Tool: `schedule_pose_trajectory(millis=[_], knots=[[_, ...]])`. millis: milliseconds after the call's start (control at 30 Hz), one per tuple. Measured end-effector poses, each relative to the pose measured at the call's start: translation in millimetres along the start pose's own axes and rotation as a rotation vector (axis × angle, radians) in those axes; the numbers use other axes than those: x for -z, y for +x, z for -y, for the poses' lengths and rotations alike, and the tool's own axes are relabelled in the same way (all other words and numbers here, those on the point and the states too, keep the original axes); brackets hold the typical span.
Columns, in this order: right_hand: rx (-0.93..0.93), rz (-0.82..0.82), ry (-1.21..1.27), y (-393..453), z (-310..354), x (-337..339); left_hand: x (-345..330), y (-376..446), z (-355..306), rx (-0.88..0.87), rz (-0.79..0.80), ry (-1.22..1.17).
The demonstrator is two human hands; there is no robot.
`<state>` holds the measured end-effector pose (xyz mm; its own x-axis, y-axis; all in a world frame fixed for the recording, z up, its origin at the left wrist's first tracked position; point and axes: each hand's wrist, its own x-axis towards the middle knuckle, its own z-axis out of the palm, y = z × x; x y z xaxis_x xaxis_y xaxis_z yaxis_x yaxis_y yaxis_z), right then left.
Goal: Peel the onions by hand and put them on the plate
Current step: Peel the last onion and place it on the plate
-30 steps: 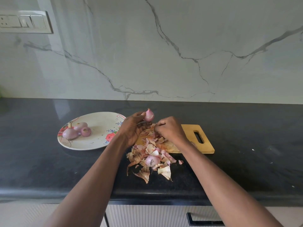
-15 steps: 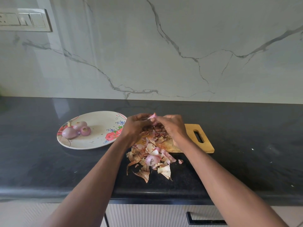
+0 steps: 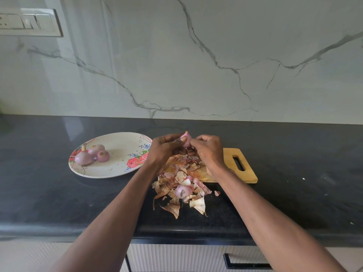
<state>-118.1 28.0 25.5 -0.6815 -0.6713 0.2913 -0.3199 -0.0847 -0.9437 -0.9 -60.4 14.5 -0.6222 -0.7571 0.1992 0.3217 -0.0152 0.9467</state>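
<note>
Currently both forearms are reaching in from the bottom edge, converging over the wooden cutting board (image 3: 229, 160). Left hand (image 3: 164, 149) is gripping a small pink onion (image 3: 186, 139) with curled fingers, thumb lying across its front, holding it raised above the board. Right hand (image 3: 208, 149) is curling in and pinching at the onion's right side. Peel scraps (image 3: 182, 183) are lying heaped below, spilling onto the black counter (image 3: 294, 173). Three peeled onions (image 3: 92, 155) are sitting on the floral plate (image 3: 121, 167), left of the hands.
</note>
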Motion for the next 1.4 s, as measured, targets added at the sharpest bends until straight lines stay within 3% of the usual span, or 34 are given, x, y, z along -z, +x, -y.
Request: schedule_pose_trajectory(millis=[433, 633, 767, 867, 1033, 1167, 1400], knots=[[0.031, 0.029, -0.07, 2, -1, 3, 4, 2, -3, 0.16, 0.011, -0.135], [0.226, 0.024, -0.538, 2, -7, 3, 6, 5, -5, 0.171, -0.085, -0.196], [0.206, 0.183, -0.685, -1, -10, 0, 6, 4, -6, 0.205, -0.108, -0.238], [0.195, 0.177, -0.609, -3, -7, 1, 8, 4, -6, 0.209, -0.08, -0.236], [0.193, 0.089, -0.206, -3, 7, 7, 6, 3, -8, 0.193, -0.057, -0.221], [0.154, 0.133, -0.183, -3, 5, 7, 6, 1, -5, 0.198, -0.031, -0.152], [0.157, 0.049, -0.136, -7, 0, 0, 2, -1, -3, 0.125, -0.012, -0.05]])
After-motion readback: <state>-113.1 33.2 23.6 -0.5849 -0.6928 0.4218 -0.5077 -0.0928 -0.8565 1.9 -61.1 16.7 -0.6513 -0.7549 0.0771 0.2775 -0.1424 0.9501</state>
